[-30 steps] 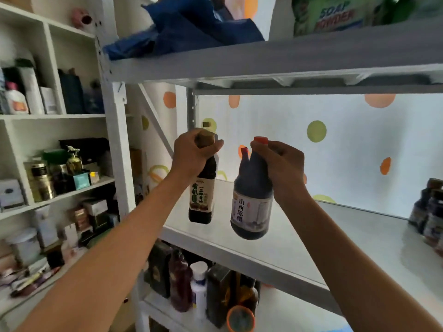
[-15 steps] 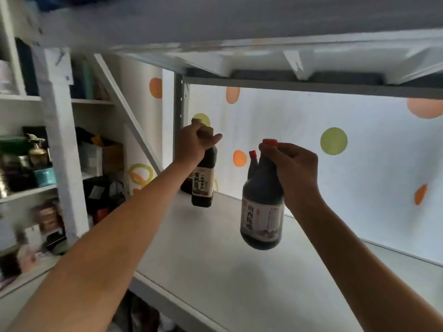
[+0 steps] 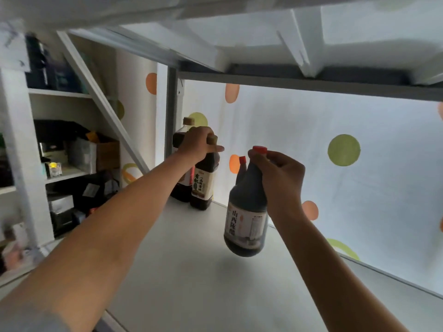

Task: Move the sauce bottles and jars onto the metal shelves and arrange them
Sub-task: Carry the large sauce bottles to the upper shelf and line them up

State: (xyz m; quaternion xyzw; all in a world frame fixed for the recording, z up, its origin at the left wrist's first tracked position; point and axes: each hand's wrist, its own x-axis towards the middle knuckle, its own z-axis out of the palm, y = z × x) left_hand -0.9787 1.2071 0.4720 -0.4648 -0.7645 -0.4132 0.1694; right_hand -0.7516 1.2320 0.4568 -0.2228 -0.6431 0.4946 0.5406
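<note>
The left hand [image 3: 200, 146] curls round the neck of a dark bottle with a tan cap [image 3: 203, 185], thumb pointing right just under the cap; that bottle stands, or nearly stands, on the metal shelf [image 3: 182, 279] below the hand, though whether its base touches cannot be told. The right hand [image 3: 279, 180] grips the neck of a wider red-capped bottle [image 3: 247, 224], fingers wrapped just under the cap. This bottle hangs tilted, its base swung toward the viewer and clear of the shelf, with a shadow beneath it.

Just beyond the left hand, partly hidden by the wrist, a bigger dark bottle [image 3: 182, 140] with a tan cap stands at the back corner of the shelf, touching or just beside the held one. Between the two hands, farther back, the red cap and neck of another bottle [image 3: 241, 168] show behind the right hand's bottle.

Behind both hands hangs a white sheet with green and orange dots [image 3: 344, 150]. Left of the left arm, white shelving [image 3: 60, 92] holds boxes and dark items, too blurred to name.
</note>
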